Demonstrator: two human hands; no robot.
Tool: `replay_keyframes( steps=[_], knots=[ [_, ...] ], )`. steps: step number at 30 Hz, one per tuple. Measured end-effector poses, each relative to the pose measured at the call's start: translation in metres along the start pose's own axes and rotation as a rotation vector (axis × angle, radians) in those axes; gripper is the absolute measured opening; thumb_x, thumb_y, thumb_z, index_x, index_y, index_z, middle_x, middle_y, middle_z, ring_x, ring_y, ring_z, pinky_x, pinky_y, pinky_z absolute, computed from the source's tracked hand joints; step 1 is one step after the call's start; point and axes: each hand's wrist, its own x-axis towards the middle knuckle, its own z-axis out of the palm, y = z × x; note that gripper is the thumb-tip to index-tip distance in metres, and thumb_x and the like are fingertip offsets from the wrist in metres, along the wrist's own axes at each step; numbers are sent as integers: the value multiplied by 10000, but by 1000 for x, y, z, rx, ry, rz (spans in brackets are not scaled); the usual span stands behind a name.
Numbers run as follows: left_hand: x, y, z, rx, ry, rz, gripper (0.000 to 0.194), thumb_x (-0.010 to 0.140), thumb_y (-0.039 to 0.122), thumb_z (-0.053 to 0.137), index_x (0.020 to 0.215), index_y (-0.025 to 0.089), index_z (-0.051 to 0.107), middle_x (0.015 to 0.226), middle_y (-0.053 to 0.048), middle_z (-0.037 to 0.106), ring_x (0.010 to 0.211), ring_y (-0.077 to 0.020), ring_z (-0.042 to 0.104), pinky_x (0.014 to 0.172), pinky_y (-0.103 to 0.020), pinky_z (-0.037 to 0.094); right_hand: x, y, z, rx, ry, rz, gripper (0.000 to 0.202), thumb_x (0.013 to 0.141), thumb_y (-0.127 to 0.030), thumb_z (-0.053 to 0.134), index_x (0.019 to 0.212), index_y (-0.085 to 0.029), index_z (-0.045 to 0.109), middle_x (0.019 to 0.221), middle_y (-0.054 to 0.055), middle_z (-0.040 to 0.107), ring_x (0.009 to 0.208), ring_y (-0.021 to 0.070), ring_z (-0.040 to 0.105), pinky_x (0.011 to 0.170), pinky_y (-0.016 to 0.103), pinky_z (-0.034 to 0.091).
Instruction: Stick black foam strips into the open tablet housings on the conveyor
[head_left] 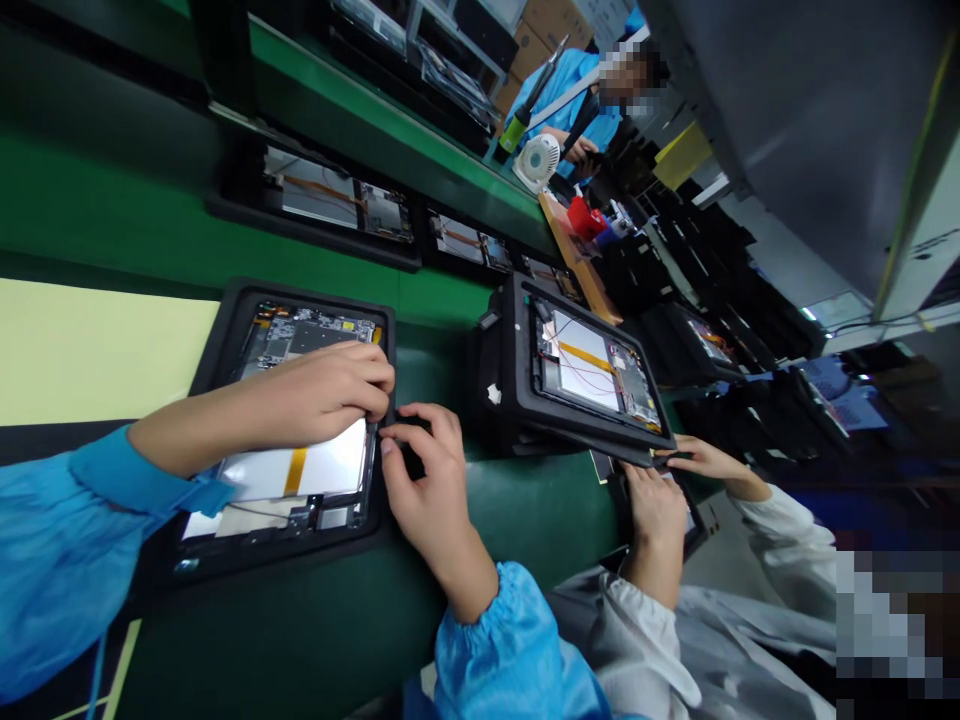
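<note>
An opened tablet (330,465) with bare circuit board, silver battery and an orange strip lies in a black foam tray (202,375). My left hand (330,395) reaches across it, fingers curled together at its right edge. What those fingertips hold, if anything, is hidden. Beside that same edge is my right hand (431,485), its thumb and index finger nearly meeting against the rim. Anything between them is too small to make out. Both wrists are in blue sleeves.
To the right, a stack of black foam trays (499,390) carries another opened tablet (592,365). A co-worker's hands (656,505) work beyond it. More opened tablets (337,200) line the back. A yellow sheet (97,350) lies left. A small white fan (538,160) stands farther off.
</note>
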Motion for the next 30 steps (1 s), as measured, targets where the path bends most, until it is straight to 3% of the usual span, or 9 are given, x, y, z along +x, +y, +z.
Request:
replay_keyframes(
  steps=[4, 9, 16, 22, 25, 30],
  knots=[
    [0, -3, -1, -48, -12, 3, 379, 831, 251, 353, 684, 194, 697, 836, -18, 640, 922, -166, 541, 862, -382, 451, 4, -3, 7, -84, 9, -38, 160, 925, -160, 594, 929, -215, 744, 1173, 116, 668, 1173, 269, 567, 1006, 454, 518],
    [3, -2, 1, -26, -28, 4, 391, 846, 225, 329, 696, 190, 689, 818, -6, 618, 913, -151, 513, 877, -366, 424, 6, -12, 9, -100, -6, 36, 143, 899, -119, 588, 873, -200, 703, 1165, 134, 660, 1171, 279, 571, 1005, 465, 516],
    [4, -2, -3, -119, -39, -6, 363, 808, 245, 378, 662, 202, 708, 802, -13, 647, 895, -155, 526, 871, -376, 423, 6, -14, 11, -3, -22, 197, 110, 876, -136, 623, 834, -210, 692, 1221, 124, 653, 1216, 282, 582, 1026, 466, 503],
    [4, -1, -5, -139, -56, -10, 383, 761, 238, 357, 663, 199, 726, 816, -11, 672, 911, -159, 538, 878, -379, 429, 3, -7, 3, 231, -26, 337, 92, 858, -189, 663, 815, -209, 743, 1237, 100, 680, 1166, 259, 660, 1034, 420, 514],
    [6, -1, -5, -133, -59, -21, 373, 746, 241, 353, 630, 195, 705, 801, -14, 670, 895, -156, 536, 867, -379, 427, 3, -6, 2, 220, 31, 327, 130, 882, -201, 621, 843, -195, 744, 1170, 108, 692, 1103, 240, 683, 985, 386, 541],
    [5, -4, -4, -160, -66, -35, 404, 766, 275, 354, 655, 214, 737, 818, 0, 675, 909, -151, 548, 879, -370, 421, 4, -7, 4, 169, 8, 276, 163, 905, -190, 593, 889, -199, 755, 1140, 99, 704, 1106, 217, 682, 983, 352, 541]
  ],
)
